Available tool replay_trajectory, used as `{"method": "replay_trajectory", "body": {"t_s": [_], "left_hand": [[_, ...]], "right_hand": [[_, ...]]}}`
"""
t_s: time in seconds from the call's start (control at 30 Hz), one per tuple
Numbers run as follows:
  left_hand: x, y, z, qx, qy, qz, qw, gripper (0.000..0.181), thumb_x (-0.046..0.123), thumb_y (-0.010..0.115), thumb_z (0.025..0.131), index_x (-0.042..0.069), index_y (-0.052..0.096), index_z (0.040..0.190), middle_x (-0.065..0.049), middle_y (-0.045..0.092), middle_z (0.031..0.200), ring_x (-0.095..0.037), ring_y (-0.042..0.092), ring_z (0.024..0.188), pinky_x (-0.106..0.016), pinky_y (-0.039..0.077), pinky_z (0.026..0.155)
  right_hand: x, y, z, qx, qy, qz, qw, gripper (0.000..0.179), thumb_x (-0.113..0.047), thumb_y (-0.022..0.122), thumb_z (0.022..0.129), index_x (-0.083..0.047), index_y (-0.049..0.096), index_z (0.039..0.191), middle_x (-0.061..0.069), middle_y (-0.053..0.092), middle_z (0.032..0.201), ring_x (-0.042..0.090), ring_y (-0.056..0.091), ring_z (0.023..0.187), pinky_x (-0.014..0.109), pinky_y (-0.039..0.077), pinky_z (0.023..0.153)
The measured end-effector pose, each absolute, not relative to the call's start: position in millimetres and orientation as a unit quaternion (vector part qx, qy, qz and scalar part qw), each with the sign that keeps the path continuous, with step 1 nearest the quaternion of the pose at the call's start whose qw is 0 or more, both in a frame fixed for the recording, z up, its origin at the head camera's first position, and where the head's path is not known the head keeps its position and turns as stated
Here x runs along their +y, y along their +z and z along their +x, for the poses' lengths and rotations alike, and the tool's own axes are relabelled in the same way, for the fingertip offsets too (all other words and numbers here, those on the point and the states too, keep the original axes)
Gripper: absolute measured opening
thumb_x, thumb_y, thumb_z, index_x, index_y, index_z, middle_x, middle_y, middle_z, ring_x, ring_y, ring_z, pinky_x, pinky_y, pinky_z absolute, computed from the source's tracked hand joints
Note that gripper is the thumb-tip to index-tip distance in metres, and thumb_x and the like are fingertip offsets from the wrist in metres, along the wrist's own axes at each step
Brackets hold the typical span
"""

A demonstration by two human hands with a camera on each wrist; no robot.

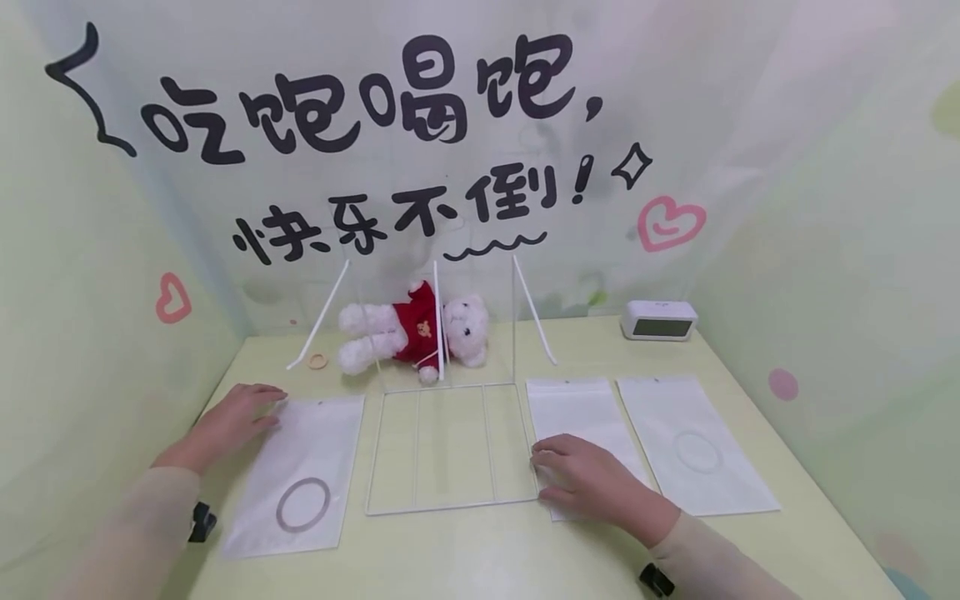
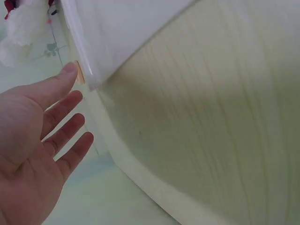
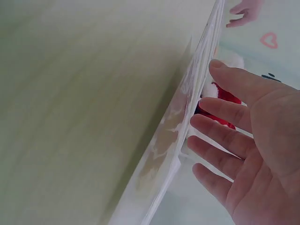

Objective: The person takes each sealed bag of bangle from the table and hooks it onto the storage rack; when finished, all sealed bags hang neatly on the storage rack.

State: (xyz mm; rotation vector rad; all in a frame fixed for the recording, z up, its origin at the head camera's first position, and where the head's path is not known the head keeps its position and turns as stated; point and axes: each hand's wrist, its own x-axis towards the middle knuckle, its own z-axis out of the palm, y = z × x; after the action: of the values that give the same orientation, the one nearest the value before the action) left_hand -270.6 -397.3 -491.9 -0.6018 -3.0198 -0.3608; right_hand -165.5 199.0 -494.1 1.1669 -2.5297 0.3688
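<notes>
My left hand [image 1: 238, 423] is held with its fingers extended at the far left corner of a white plastic bag [image 1: 315, 442]. A greyish ring [image 1: 303, 505] shows on that bag. In the left wrist view the thumb and spread fingers [image 2: 70, 136] hold nothing, and the bag's corner [image 2: 91, 77] lies just past the thumb tip. My right hand [image 1: 592, 479], fingers loosely extended, is over a second white bag [image 1: 577, 404], beside the right edge of a white wire rack [image 1: 453, 505]. The right wrist view shows its palm [image 3: 276, 136] empty.
A third white bag [image 1: 720, 483] with a pale ring [image 1: 698, 452] lies at the right. The rack's three prongs [image 1: 534, 308] stick up in front of a plush bear [image 1: 465, 329]. A small orange ring [image 1: 318, 361] and a white digital clock [image 1: 660, 321] are farther back.
</notes>
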Motion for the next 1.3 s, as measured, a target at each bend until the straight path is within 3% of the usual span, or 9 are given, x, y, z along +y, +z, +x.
{"method": "replay_trajectory", "body": {"t_s": [0.3,0.7,0.8,0.9,1.03,1.3], "left_hand": [[-410,-499,-283,-0.968,-0.146,-0.206,0.008,0.042,0.017,0.078,0.091,-0.003,0.069,0.126,-0.029,0.066,0.128,-0.051,0.055,0.118,-0.067,0.046,0.102],[-416,-506,-289,-0.965,-0.210,-0.157,0.001,0.024,0.017,0.076,0.094,0.006,0.072,0.115,-0.023,0.068,0.121,-0.047,0.057,0.116,-0.065,0.048,0.098],[-416,-507,-289,-0.965,-0.226,-0.131,-0.006,0.021,0.020,0.075,0.095,0.009,0.071,0.113,-0.020,0.069,0.118,-0.041,0.060,0.110,-0.058,0.053,0.093],[-416,-505,-287,-0.965,-0.238,-0.106,-0.011,0.018,0.022,0.074,0.096,0.011,0.070,0.109,-0.012,0.071,0.108,-0.030,0.063,0.100,-0.041,0.056,0.083],[-416,-500,-281,-0.963,-0.251,-0.096,-0.014,0.018,0.025,0.074,0.097,0.010,0.068,0.105,-0.004,0.071,0.097,-0.020,0.062,0.091,-0.024,0.052,0.070],[-418,-483,-267,-0.955,-0.276,-0.106,0.020,0.020,0.031,0.071,0.099,0.012,0.069,0.105,-0.006,0.072,0.100,-0.004,0.063,0.086,-0.020,0.055,0.069]], "right_hand": [[195,-495,-164,-0.894,0.117,0.411,0.138,0.041,-0.029,0.090,0.074,-0.008,0.076,0.107,0.009,0.072,0.121,0.025,0.068,0.114,0.037,0.060,0.098],[194,-501,-164,-0.887,0.107,0.415,0.170,0.039,-0.029,0.090,0.071,-0.009,0.077,0.103,0.007,0.073,0.117,0.024,0.069,0.110,0.037,0.061,0.096],[194,-500,-165,-0.889,0.103,0.411,0.172,0.040,-0.029,0.091,0.070,-0.010,0.077,0.102,0.007,0.073,0.117,0.024,0.069,0.110,0.038,0.060,0.097],[193,-500,-164,-0.894,0.098,0.403,0.168,0.039,-0.030,0.091,0.072,-0.012,0.077,0.103,0.005,0.073,0.118,0.023,0.069,0.111,0.037,0.060,0.097],[191,-499,-164,-0.899,0.088,0.396,0.164,0.037,-0.032,0.090,0.073,-0.013,0.077,0.103,0.004,0.073,0.119,0.022,0.069,0.111,0.037,0.061,0.095],[192,-496,-162,-0.906,0.084,0.386,0.151,0.035,-0.030,0.089,0.074,-0.013,0.077,0.102,0.003,0.073,0.118,0.022,0.069,0.111,0.037,0.061,0.094]]}}
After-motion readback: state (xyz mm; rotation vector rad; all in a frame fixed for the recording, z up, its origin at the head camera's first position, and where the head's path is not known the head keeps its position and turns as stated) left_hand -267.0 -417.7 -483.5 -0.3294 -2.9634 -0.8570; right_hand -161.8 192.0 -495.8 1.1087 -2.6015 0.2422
